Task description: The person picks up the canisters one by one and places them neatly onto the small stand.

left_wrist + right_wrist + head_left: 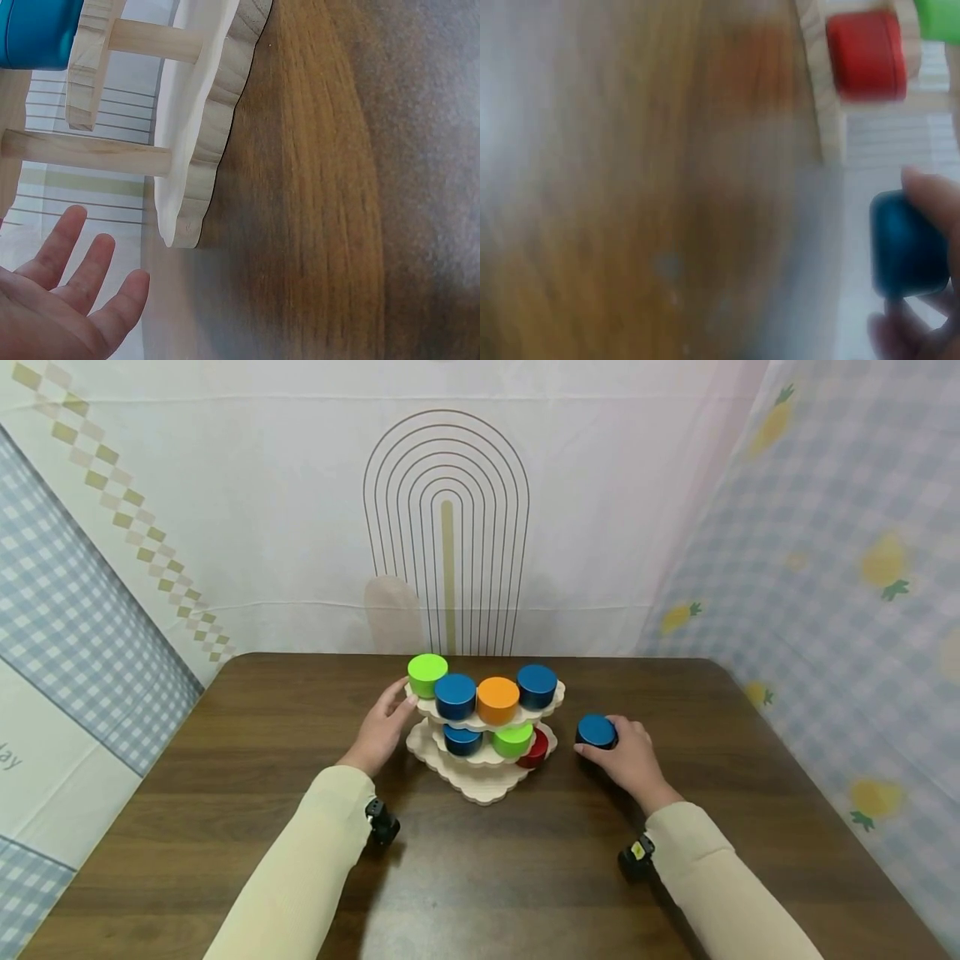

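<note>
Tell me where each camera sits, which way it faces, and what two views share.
Head: sits above, faces forward and down at the table; shows both sleeves, left hand by the stand, right hand gripping the blue block.
Left wrist: low beside the stand, facing along the table; left hand's straight fingers show.
Right wrist: blurred, low, facing the stand; fingers round the blue block.
Shared by right wrist and head: red block.

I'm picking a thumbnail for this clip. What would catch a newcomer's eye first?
The tiered wooden stand mid-table, loaded with bright cylinders: green, blue, orange and blue on top, more below. Next, the right hand gripping a lone blue cylinder on the table beside the stand, and the left hand at the stand's left edge.
</note>
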Action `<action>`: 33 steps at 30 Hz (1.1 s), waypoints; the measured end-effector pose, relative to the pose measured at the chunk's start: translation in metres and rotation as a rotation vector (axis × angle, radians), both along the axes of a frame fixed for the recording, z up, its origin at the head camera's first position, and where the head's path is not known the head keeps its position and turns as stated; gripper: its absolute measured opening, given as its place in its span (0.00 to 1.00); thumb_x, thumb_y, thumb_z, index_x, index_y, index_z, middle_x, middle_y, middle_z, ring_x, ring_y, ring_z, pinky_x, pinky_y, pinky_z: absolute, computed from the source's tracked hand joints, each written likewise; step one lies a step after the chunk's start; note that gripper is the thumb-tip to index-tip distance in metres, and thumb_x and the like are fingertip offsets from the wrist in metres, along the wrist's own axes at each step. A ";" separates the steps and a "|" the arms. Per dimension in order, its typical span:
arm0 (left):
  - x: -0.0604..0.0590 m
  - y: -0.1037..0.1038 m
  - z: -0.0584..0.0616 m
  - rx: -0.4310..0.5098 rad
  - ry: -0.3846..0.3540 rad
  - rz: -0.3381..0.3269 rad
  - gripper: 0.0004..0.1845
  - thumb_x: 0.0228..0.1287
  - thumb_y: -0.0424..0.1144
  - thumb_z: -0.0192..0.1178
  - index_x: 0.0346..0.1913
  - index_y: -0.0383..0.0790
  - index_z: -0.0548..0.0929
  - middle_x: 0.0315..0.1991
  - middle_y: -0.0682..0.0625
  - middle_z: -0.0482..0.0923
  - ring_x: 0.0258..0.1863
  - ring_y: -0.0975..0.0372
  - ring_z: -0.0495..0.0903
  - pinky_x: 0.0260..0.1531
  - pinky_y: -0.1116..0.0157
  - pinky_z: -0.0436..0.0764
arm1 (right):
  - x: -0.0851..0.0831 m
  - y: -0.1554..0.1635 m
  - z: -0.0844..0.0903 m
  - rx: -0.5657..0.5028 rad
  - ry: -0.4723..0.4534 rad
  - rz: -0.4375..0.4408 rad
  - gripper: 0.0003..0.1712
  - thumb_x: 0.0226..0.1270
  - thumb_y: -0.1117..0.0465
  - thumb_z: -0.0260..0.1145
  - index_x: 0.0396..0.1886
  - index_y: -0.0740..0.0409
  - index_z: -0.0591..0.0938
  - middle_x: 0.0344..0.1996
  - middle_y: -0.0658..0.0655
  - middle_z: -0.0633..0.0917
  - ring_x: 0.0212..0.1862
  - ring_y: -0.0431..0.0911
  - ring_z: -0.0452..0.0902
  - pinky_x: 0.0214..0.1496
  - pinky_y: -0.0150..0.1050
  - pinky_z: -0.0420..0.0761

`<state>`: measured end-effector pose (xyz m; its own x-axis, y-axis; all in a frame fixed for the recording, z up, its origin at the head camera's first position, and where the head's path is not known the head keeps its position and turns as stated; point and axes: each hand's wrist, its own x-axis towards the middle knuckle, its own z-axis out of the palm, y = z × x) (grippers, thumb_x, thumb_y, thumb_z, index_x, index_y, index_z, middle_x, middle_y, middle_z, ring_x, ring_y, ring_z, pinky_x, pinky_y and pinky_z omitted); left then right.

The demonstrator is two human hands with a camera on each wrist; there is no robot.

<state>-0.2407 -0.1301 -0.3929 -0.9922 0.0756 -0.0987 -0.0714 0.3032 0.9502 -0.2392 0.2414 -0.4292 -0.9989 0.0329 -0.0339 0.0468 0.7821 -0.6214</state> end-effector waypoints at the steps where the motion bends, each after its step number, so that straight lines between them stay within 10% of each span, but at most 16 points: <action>1: 0.000 0.000 0.001 0.007 -0.005 -0.002 0.31 0.76 0.51 0.43 0.76 0.47 0.52 0.73 0.37 0.54 0.70 0.44 0.57 0.66 0.41 0.59 | 0.002 -0.002 0.000 0.001 -0.002 0.003 0.48 0.61 0.42 0.68 0.69 0.68 0.62 0.62 0.72 0.64 0.62 0.66 0.58 0.59 0.65 0.68; 9: -0.010 -0.003 -0.017 -0.020 0.034 0.011 0.32 0.75 0.56 0.44 0.76 0.52 0.54 0.74 0.42 0.54 0.69 0.46 0.58 0.65 0.42 0.60 | 0.024 -0.022 0.001 0.006 -0.014 0.032 0.47 0.59 0.43 0.70 0.68 0.68 0.63 0.61 0.71 0.66 0.61 0.65 0.59 0.58 0.64 0.69; 33: -0.010 -0.004 -0.018 -0.013 0.041 0.007 0.32 0.74 0.57 0.44 0.76 0.52 0.54 0.73 0.42 0.56 0.68 0.47 0.61 0.65 0.42 0.61 | 0.059 -0.070 0.005 0.050 0.021 0.117 0.43 0.53 0.46 0.76 0.63 0.64 0.71 0.56 0.65 0.74 0.56 0.58 0.67 0.53 0.59 0.75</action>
<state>-0.2510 -0.1340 -0.4108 -0.9960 0.0676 -0.0587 -0.0345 0.3150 0.9485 -0.1799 0.1712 -0.4244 -0.9965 -0.0830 -0.0138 -0.0596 0.8116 -0.5811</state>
